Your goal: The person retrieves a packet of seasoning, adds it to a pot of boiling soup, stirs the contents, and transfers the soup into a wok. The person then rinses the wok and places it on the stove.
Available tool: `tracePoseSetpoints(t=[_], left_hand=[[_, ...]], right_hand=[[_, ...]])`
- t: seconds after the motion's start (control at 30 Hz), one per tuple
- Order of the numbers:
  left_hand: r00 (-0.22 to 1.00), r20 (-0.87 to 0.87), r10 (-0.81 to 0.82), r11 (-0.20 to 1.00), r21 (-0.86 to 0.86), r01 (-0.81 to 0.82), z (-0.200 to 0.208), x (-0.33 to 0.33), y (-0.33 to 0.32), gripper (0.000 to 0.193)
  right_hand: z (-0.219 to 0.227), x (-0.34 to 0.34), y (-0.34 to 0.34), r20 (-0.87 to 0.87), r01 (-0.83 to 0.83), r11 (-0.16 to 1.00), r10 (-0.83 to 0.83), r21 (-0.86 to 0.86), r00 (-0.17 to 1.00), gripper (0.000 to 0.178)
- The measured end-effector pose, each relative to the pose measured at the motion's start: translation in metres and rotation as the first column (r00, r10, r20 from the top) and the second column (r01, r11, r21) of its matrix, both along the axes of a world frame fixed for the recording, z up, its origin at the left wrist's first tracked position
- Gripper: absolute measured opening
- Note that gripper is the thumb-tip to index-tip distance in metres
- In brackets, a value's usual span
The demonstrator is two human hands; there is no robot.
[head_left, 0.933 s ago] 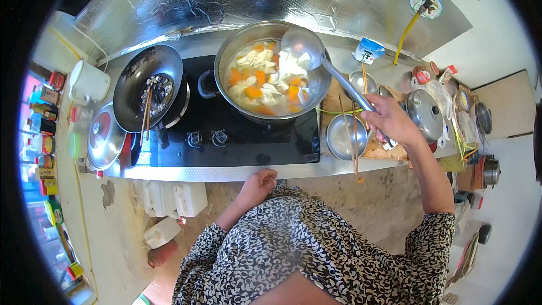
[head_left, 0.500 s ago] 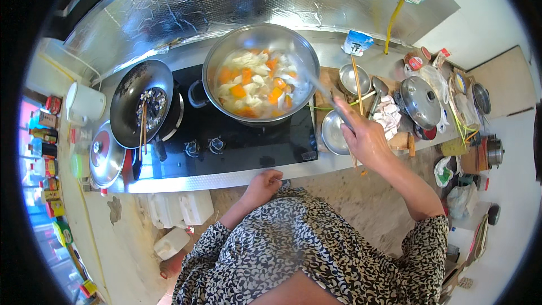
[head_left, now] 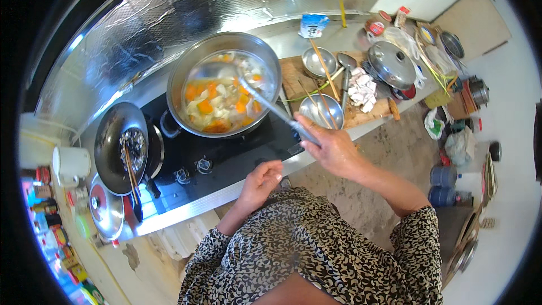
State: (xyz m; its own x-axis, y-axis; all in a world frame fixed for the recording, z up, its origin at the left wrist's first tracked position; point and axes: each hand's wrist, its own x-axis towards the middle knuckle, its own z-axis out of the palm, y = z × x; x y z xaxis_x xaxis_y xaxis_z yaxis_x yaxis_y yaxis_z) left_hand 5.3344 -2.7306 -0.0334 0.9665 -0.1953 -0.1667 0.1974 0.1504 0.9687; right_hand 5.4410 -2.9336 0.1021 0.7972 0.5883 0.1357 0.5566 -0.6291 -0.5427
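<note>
My right hand (head_left: pixel 336 149) is closed around the grey handle of a long metal ladle (head_left: pixel 274 107). The ladle slants into a big steel pot (head_left: pixel 176 59), where its blurred head is at the surface of the broth. Orange chunks and pale, white pieces (head_left: pixel 217 99) float in that broth. My left hand (head_left: pixel 258 185) is in front of the stove's front edge, close to my body, empty, with its fingers loosely bent. Left of the pot, a black wok (head_left: pixel 107 135) holds dark and white bits, and a pair of wooden chopsticks (head_left: pixel 131 164) rests in it.
Right of the pot, a wooden cutting board (head_left: pixel 292 70) carries two steel bowls (head_left: pixel 311 62), chopsticks, a spatula (head_left: pixel 345 79) and pale, folded pieces (head_left: pixel 362 90). A lidded pan (head_left: pixel 390 65) stands farther right. A pot lid (head_left: pixel 107 209) leans near the wok. Shiny foil (head_left: pixel 186 11) lines the wall.
The ladle has swung leftward across the pot, its head now toward the pot's far left. My left hand has risen slightly and its fingers have loosened. The whole view has turned.
</note>
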Motion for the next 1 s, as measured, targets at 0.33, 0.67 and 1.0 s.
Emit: tracePoseSetpoints(t=[0.33, 0.67, 1.0], left_hand=[[0.993, -0.095, 0.074, 0.883, -0.457, -0.110, 0.058, 0.026, -0.030, 0.041], [0.933, -0.107, 0.345, 0.848, -0.391, -0.358, 0.062, 0.041, -0.079, 0.022], [0.795, -0.137, 0.591, 0.775, -0.179, -0.606, 0.086, 0.052, -0.127, 0.029]], right_hand=[[-0.022, -0.053, 0.011, 0.056, 0.027, 0.997, -0.031, 0.079, 0.998, 0.072], [-0.003, 0.002, -0.074, -0.422, -0.025, 0.981, 0.104, 0.190, 0.901, 0.056], [-0.073, 0.320, -0.363, 0.372, 0.691, 0.694, -0.598, -0.203, 0.710, 0.048]])
